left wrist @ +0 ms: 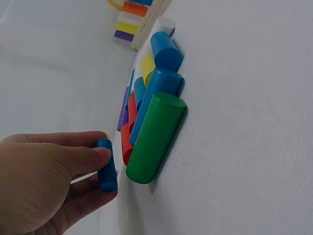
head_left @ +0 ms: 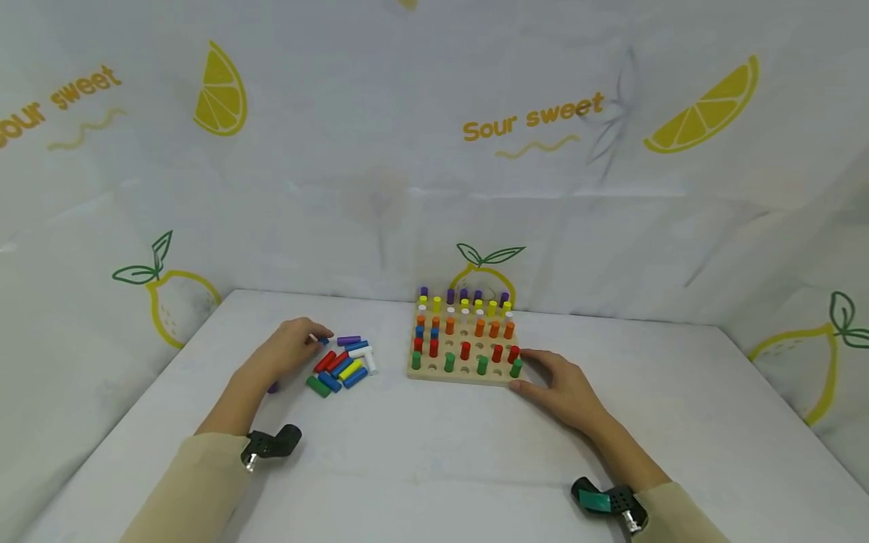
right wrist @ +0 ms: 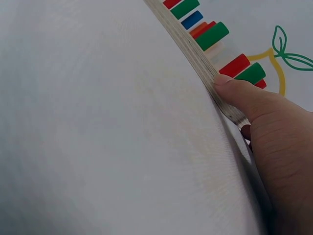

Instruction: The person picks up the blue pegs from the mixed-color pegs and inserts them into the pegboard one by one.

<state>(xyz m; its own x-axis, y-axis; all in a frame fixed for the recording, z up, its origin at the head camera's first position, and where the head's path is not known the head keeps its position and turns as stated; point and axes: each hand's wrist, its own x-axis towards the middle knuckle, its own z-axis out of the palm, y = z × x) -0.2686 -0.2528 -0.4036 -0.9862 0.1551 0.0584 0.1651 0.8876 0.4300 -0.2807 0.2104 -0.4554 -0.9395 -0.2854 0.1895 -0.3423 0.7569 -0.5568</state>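
My left hand (head_left: 288, 348) pinches a small blue peg (left wrist: 107, 166) between thumb and fingers, at the left side of a loose pile. In that pile lie a green peg (head_left: 317, 387), a yellow peg (head_left: 351, 369), a purple peg (head_left: 349, 340), and several red, blue and white ones. The wooden pegboard (head_left: 434, 375) stands to the right, carrying rows of upright green, red, blue, orange, white, yellow and purple pegs. With thumb and fingers, my right hand (head_left: 563, 388) grips the board's near right corner; part of those fingers is hidden in the right wrist view.
Another purple peg (head_left: 273, 388) lies apart, partly behind the left forearm. The white table (head_left: 434, 452) meets a white backdrop (head_left: 326, 188) printed with lemons just behind the board. Some holes in the board show no peg.
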